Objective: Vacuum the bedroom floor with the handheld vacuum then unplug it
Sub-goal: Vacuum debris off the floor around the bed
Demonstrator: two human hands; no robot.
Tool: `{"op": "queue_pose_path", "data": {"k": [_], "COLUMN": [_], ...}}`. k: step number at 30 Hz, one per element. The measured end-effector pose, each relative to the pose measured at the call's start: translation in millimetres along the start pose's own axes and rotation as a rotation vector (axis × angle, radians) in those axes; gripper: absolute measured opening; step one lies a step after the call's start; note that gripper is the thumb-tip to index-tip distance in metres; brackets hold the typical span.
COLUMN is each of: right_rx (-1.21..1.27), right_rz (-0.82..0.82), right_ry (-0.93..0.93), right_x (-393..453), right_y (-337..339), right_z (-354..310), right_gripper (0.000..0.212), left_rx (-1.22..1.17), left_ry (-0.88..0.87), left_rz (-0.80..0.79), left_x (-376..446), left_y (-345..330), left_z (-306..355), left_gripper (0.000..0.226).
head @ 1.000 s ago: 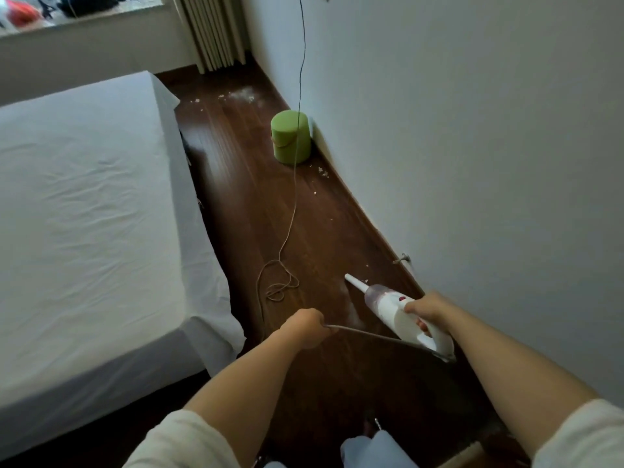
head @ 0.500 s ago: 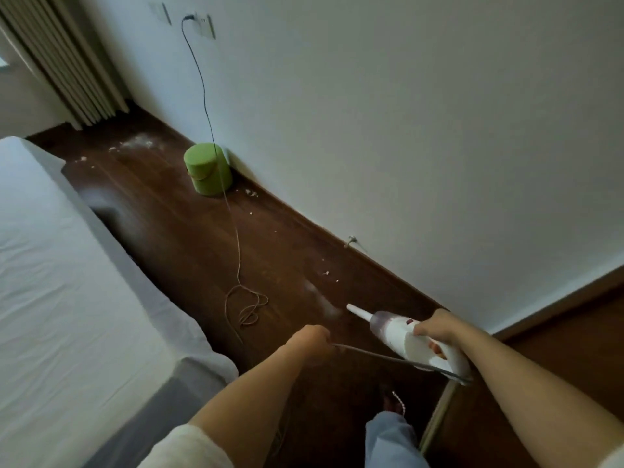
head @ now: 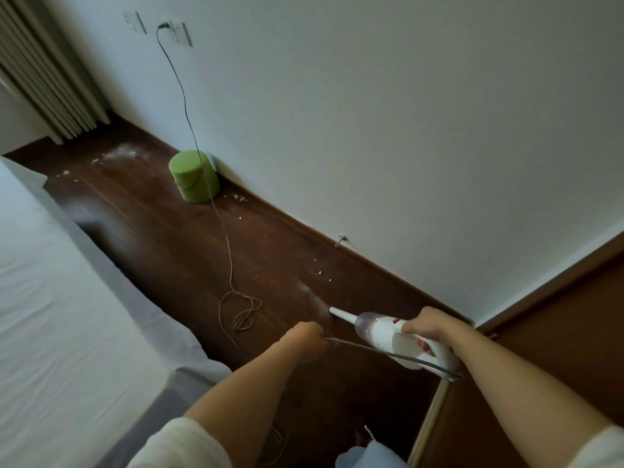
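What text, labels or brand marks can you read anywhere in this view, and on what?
None can be read.
Handheld vacuum: red marks on the white body, too blurred to tell whether they are lettering.
Wall socket and green cylinder: no print visible.

White vacuum (head: pixel 388 336) with red accents, dark brown wooden floor (head: pixel 175 251), green cylinder stool (head: pixel 194 175), white bed sheet (head: pixel 60 298), pale plain wall (head: pixel 388 113).
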State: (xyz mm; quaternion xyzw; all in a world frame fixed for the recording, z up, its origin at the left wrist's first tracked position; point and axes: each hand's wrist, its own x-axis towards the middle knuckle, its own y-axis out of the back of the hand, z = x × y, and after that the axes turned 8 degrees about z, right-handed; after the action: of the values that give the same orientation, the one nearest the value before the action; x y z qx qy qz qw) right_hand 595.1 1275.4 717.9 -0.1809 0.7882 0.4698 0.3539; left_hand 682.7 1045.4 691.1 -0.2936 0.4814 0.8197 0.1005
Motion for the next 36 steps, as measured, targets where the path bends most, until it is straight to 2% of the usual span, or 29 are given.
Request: {"op": "queue_pose_path", "data": {"k": [6, 10, 15, 22, 25, 29, 36], "right_rx": [-0.028, -0.035, -0.073, -0.056, -0.013, 0.028, 0.243], "right_rz": [-0.017, -0.009, 0.003, -0.002, 0.015, 0.077, 0.16], "right_ry": [0.033, 0.052, 0.122, 0.103, 0.069, -0.025, -0.266], "right_x": [40.3, 57.3, 68.0, 57.8, 48.0, 22.7, -61.5], "right_y": [4.1, -3.1, -12.2, -26.8, -33.1, -48.9, -126.3], "right_z": [-35.6, -59.5, -92.9, -111.8, -107.9, -87.7, -44.5], "right_gripper": [0.054, 0.062, 0.056, 0.05, 0.051, 0.051, 0.038], "left_rx": [0.025, -0.051, -0.111, -0.031, 0.015, 0.121, 0.335], "left_ry": [0.06, 0.132, 0.21, 0.207, 0.135, -0.047, -0.308], "left_rz": [0.011, 0.012, 0.07, 0.067, 0.047, 0.011, -0.074], "left_x": [19.6, 26.7, 22.8, 27.3, 40.2, 50.0, 29.8], "left_y": [21.1, 27.0, 35.3, 49.1, 58.8, 61.5, 57.7], "left_z": [-5.4, -15.4, -32.8, -54.9, -55.6, -51.7, -70.3], "left_gripper": [0.031, 0.025, 0.018, 0.026, 0.028, 0.033, 0.032]}}
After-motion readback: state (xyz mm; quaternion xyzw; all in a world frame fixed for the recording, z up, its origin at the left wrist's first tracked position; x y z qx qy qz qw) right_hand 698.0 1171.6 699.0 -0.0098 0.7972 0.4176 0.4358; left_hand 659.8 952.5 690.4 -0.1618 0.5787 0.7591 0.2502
